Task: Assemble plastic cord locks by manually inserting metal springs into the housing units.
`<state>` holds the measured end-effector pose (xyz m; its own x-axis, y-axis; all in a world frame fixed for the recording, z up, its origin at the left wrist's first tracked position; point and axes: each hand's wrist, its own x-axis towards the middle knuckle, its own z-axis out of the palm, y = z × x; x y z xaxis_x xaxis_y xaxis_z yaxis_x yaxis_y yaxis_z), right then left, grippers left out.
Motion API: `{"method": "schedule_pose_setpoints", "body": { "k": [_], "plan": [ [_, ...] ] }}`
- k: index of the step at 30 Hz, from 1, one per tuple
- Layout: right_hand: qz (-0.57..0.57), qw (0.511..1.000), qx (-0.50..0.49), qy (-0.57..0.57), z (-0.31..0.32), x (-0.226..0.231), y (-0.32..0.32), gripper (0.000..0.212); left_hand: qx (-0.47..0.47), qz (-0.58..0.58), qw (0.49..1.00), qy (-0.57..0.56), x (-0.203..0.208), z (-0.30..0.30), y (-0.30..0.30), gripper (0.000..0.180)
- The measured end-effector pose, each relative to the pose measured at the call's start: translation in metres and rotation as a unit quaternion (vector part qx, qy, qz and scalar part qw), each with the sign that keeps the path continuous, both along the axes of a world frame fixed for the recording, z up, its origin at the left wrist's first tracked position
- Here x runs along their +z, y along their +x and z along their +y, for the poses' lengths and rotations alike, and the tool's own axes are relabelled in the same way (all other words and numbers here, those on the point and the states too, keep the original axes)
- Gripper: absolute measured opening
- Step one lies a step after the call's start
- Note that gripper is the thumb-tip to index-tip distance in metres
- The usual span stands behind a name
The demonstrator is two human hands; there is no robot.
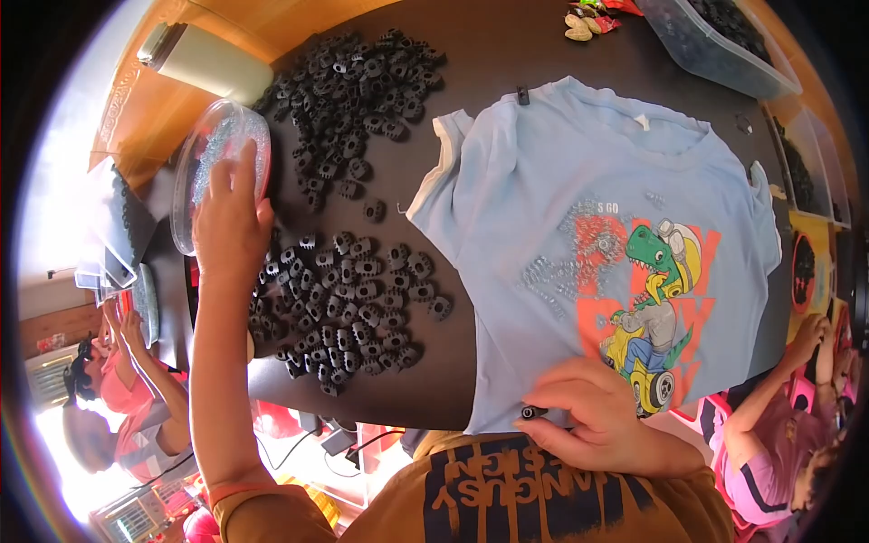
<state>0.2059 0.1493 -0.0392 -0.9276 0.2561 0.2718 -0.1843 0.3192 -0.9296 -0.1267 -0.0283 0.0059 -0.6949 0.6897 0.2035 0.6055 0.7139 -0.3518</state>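
My left hand [232, 222] reaches into a round clear plastic tub [184, 201] at the left. Its fingers stretch over a mass of tiny shiny pieces [217, 145], which look like small springs, and the thumb stands apart. Near the front edge of the table, my right hand [593, 416] pinches a small black plastic piece [532, 412] between thumb and fingers. Below that hand lies a light blue T-shirt [529, 190] with a dinosaur print, spread on the dark table. Many more tiny shiny pieces [579, 253] are scattered over its middle.
Two heaps of small black plastic parts, a far pile [348, 90] and a nearer pile [348, 308], lie between tub and shirt. A pale bottle [213, 65] lies at the far left. Clear bins [724, 68] stand far right. Peanuts [579, 27] lie at the back. Other people sit on both sides.
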Motion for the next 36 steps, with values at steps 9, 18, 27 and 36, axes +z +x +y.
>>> {"method": "schedule_pose_setpoints", "body": {
  "k": [9,18,27,36],
  "plan": [
    [-0.004,1.000,-0.001,0.006,0.007,0.006,0.004,0.028,-0.134,-0.082,0.969,0.190,-0.012,0.075,0.003,0.054],
    [-0.026,0.999,-0.012,0.027,0.004,0.007,0.009,0.024,-0.095,-0.187,0.968,0.137,-0.052,0.121,0.030,0.069],
    [-0.027,0.996,-0.070,0.050,-0.010,0.004,0.013,0.021,-0.156,-0.198,0.947,0.201,-0.029,0.104,0.057,0.068],
    [-0.076,0.966,-0.072,-0.235,-0.011,0.010,0.020,0.013,-0.312,-0.251,0.898,0.181,-0.049,0.086,0.171,0.056]
  ]
}}
